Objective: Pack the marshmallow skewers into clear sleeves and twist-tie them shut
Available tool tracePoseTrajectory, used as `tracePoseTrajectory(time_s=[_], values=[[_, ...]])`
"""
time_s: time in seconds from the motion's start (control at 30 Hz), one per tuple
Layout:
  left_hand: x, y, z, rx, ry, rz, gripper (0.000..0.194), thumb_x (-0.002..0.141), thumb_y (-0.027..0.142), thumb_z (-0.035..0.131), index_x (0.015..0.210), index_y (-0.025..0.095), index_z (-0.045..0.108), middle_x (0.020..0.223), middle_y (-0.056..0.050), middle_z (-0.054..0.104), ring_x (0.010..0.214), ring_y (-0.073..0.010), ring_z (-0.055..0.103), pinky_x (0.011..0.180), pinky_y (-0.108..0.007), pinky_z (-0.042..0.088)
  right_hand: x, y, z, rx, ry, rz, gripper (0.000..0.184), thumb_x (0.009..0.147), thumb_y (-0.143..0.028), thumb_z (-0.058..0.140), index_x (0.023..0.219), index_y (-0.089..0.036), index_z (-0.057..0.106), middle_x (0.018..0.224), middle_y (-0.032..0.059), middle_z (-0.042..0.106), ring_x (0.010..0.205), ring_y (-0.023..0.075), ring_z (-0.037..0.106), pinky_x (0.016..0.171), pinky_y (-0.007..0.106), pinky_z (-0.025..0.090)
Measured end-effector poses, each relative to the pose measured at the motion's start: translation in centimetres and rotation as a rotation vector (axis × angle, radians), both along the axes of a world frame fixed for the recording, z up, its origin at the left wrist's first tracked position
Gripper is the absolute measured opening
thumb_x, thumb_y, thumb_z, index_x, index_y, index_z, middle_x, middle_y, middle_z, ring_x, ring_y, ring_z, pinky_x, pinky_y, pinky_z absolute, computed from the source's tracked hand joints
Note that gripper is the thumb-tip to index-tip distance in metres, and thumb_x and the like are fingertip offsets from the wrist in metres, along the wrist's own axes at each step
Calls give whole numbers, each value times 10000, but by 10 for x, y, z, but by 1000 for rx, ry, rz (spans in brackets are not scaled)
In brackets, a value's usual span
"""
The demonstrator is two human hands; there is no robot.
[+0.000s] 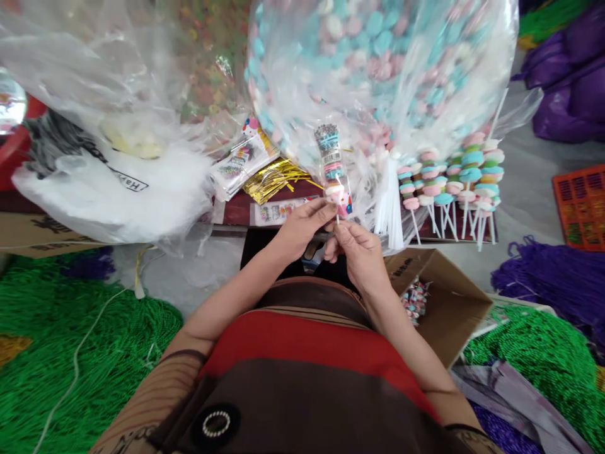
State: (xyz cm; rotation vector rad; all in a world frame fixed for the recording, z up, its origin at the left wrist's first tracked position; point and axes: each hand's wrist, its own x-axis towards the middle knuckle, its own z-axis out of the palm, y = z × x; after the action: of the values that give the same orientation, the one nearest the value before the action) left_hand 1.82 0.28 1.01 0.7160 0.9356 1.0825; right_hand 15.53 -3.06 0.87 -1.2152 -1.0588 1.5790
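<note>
A candy skewer (335,189) of pink, white and blue pieces, sleeved in a clear printed wrapper (327,142), points away from me over the table edge. My left hand (309,221) pinches the near end of the wrapped candy between thumb and fingers. Just to its right, my right hand (358,249) is closed on the white stick at the bottom. Gold twist ties (271,180) and a stack of printed wrappers (241,161) lie beyond my left hand. A flat wrapper (281,211) rests right beside that hand.
A huge clear bag of candies (378,57) fills the back. Several unwrapped candy skewers (454,170) stand at the right edge, near white sticks (390,202). Below is a cardboard box (444,302) with wrapped candy. A white plastic bag (108,195) sits left, green cords (85,321) below.
</note>
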Motion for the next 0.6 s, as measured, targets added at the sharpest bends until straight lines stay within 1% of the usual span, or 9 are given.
tracePoseTrajectory(time_s=[0.07,0.17,0.27,0.33,0.37,0.4,0.47,0.53,0.6], values=[[-2,-1,-3,117,214,34,365,870,498,747,715,200,605,673,27,573,625,-107,516,637,-227,424,2,0,-1,17,-58,-7,425,882,-647,670,906,-222,682,508,-69,603,428,99,538,441,221,438],[-4,3,0,289,500,37,393,903,340,726,605,196,513,636,27,502,635,-122,419,666,-252,361,4,2,0,76,-170,-28,452,909,-673,621,893,-224,673,466,-83,540,401,90,481,442,222,406],[-5,6,3,370,604,-12,402,903,238,702,578,197,469,627,27,450,644,-134,382,696,-272,341,6,5,1,170,-264,-40,483,916,-703,589,840,-231,659,454,-87,490,397,89,449,453,235,395],[-7,6,1,329,535,-34,302,883,291,737,656,197,560,694,13,538,702,-139,468,744,-269,374,7,8,1,194,-277,-53,491,918,-713,578,828,-235,648,466,-85,483,400,93,447,451,243,389],[-8,6,1,288,451,-38,234,864,349,764,752,199,625,767,0,605,761,-146,529,778,-266,400,7,9,0,194,-274,-61,494,919,-717,573,831,-236,645,472,-84,483,399,95,447,447,246,384],[-9,7,0,237,340,-40,247,842,420,785,882,206,669,861,-15,662,839,-157,587,814,-266,426,6,9,0,194,-270,-64,498,921,-720,566,833,-236,644,473,-85,481,398,96,446,444,247,378],[-12,10,0,125,96,-33,463,810,563,784,1116,235,664,1029,-41,713,977,-180,654,857,-278,472,5,9,-2,203,-273,-56,506,926,-722,555,835,-233,645,465,-87,474,393,95,441,447,249,370],[-12,15,4,30,-71,-12,531,803,631,761,1155,250,650,1022,-44,723,968,-187,686,809,-278,502,2,8,-4,216,-287,-33,509,930,-721,549,828,-232,645,454,-88,470,391,94,435,457,253,368],[-8,19,10,-29,-129,-2,460,790,591,797,1052,236,665,890,-25,712,836,-173,690,703,-259,502,-1,7,-5,207,-298,-10,505,933,-720,544,823,-237,643,452,-87,474,391,98,436,461,258,369]])
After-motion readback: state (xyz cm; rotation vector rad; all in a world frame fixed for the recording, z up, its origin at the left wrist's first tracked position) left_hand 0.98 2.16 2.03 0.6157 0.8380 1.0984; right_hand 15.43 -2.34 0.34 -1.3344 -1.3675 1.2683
